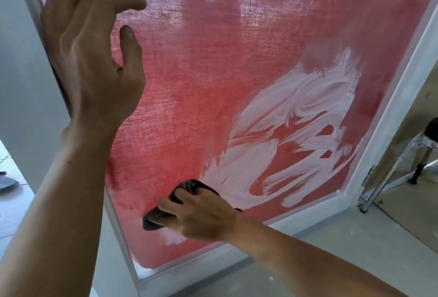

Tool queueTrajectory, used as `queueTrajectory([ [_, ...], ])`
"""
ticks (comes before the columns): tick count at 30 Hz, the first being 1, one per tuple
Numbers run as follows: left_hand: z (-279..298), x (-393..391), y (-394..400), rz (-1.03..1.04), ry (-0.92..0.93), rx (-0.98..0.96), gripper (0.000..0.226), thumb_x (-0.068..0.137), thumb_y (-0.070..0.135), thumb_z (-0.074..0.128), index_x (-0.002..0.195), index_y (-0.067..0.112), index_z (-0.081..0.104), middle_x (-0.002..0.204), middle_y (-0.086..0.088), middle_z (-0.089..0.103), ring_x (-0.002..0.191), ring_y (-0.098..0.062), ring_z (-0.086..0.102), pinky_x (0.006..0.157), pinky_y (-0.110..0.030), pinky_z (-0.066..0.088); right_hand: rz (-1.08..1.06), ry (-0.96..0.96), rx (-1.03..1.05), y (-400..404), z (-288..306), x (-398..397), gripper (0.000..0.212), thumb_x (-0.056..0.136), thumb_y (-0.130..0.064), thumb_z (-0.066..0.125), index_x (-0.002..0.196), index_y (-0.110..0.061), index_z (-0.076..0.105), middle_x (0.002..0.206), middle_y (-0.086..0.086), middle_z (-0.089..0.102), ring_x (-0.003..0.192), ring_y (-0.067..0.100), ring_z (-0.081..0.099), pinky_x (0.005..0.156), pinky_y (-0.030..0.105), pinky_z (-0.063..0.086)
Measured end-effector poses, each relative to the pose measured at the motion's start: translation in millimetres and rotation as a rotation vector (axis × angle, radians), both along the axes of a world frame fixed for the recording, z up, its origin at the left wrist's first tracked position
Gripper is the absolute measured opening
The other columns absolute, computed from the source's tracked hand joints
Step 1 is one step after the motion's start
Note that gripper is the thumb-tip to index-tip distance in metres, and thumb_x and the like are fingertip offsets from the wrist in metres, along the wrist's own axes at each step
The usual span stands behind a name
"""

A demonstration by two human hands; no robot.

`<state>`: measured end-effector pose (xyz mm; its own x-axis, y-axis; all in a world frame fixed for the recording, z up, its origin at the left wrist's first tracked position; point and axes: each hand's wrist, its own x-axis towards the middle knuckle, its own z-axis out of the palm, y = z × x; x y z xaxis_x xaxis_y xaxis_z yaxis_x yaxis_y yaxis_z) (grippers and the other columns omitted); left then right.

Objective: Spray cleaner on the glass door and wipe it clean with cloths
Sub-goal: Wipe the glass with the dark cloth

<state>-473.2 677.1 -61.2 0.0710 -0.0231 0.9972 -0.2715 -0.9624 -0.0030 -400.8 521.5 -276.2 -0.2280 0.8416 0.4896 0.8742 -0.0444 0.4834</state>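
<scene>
The glass door (213, 64) fills the view, with a red woven fabric showing behind the pane. White cleaner foam (291, 135) is smeared in broad streaks over its lower right part. My right hand (201, 216) grips a dark cloth (180, 201) and presses it on the glass near the bottom, left of the foam. My left hand (92, 52) is raised at the pane's upper left by the frame, fingers loosely bent, holding nothing.
A white door frame (391, 116) borders the pane on the right and along the bottom. A hinge (368, 173) and a mirror-like panel reflecting a stool stand at the right. Pale floor (331, 249) lies below. A white wall is at the left.
</scene>
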Motion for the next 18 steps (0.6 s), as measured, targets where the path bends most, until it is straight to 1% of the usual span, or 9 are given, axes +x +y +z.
queueTrajectory([
  [1,0.6,0.3,1.6,0.006,-0.004,-0.001,0.033,0.101,0.005,0.049,0.126,0.016,0.067,0.131,0.023,0.057,0.138,-0.020,0.051,0.116,-0.061,0.034,0.007,0.022,0.024,1.6,7.8,0.8,0.038,0.108,-0.010,0.037,0.131,-0.022,0.065,0.122,0.005,0.050,0.082,0.023,0.056,0.060,0.039,0.054],
  [3,1.1,0.2,3.4,0.010,0.004,0.010,0.032,0.101,0.006,0.049,0.126,0.018,0.067,0.127,0.023,0.058,0.133,-0.023,0.056,0.113,-0.059,0.038,0.013,0.110,0.176,6.7,39.9,0.0,0.040,0.107,-0.008,0.040,0.135,-0.022,0.064,0.122,0.009,0.047,0.086,0.026,0.057,0.062,0.039,0.057],
  [6,0.1,1.0,0.6,0.025,-0.012,0.002,0.029,0.102,0.009,0.049,0.123,0.016,0.067,0.121,0.021,0.058,0.126,-0.026,0.060,0.107,-0.056,0.044,-0.024,0.174,0.493,13.3,84.5,-0.7,0.047,0.107,-0.005,0.033,0.129,-0.020,0.071,0.108,0.012,0.063,0.076,0.025,0.056,0.047,0.035,0.053],
  [7,-0.7,1.0,-0.1,0.028,-0.019,-0.003,0.027,0.102,0.009,0.049,0.122,0.013,0.067,0.120,0.021,0.058,0.125,-0.026,0.060,0.106,-0.056,0.044,-0.031,0.167,0.539,15.2,86.7,-2.2,0.046,0.107,-0.005,0.033,0.127,-0.020,0.072,0.107,0.011,0.063,0.075,0.024,0.056,0.046,0.035,0.052],
  [10,-1.8,-0.1,1.0,0.031,-0.035,0.005,0.026,0.101,0.008,0.050,0.120,0.011,0.067,0.121,0.021,0.058,0.125,-0.027,0.060,0.106,-0.056,0.044,-0.016,0.113,0.407,19.8,45.8,-5.0,0.038,0.110,-0.015,0.037,0.129,-0.021,0.070,0.117,0.006,0.048,0.084,0.021,0.056,0.056,0.034,0.056],
  [12,-1.7,0.8,1.5,0.044,-0.031,-0.009,0.027,0.101,0.007,0.050,0.120,0.013,0.068,0.121,0.022,0.058,0.126,-0.026,0.060,0.106,-0.056,0.044,-0.004,0.031,0.221,15.8,3.7,-3.8,0.033,0.108,-0.018,0.043,0.130,-0.023,0.067,0.121,0.004,0.050,0.089,0.020,0.055,0.061,0.034,0.055],
  [15,-2.9,1.3,-2.0,0.026,-0.045,-0.025,0.035,0.102,0.008,0.049,0.121,0.034,0.062,0.120,0.024,0.058,0.126,-0.024,0.060,0.107,-0.055,0.044,-0.009,-0.071,-0.012,5.4,-36.3,-3.1,0.031,0.107,-0.019,0.046,0.132,-0.023,0.064,0.120,0.000,0.057,0.086,0.020,0.057,0.063,0.035,0.055],
  [16,-3.6,1.5,-2.3,0.024,-0.049,-0.026,0.039,0.102,0.009,0.049,0.122,0.041,0.056,0.120,0.024,0.058,0.126,-0.024,0.060,0.107,-0.055,0.044,-0.015,-0.069,-0.017,4.6,-37.5,-3.2,0.030,0.107,-0.019,0.047,0.130,-0.024,0.065,0.119,0.000,0.057,0.085,0.020,0.057,0.063,0.035,0.054],
  [18,-5.4,0.5,-5.9,0.021,-0.058,-0.042,0.042,0.105,0.015,0.048,0.120,0.054,0.051,0.118,0.029,0.057,0.127,-0.023,0.059,0.108,-0.054,0.043,-0.012,0.003,0.086,10.9,-23.0,-5.9,0.030,0.106,-0.016,0.046,0.127,-0.024,0.067,0.117,0.001,0.057,0.084,0.022,0.055,0.064,0.037,0.053],
])
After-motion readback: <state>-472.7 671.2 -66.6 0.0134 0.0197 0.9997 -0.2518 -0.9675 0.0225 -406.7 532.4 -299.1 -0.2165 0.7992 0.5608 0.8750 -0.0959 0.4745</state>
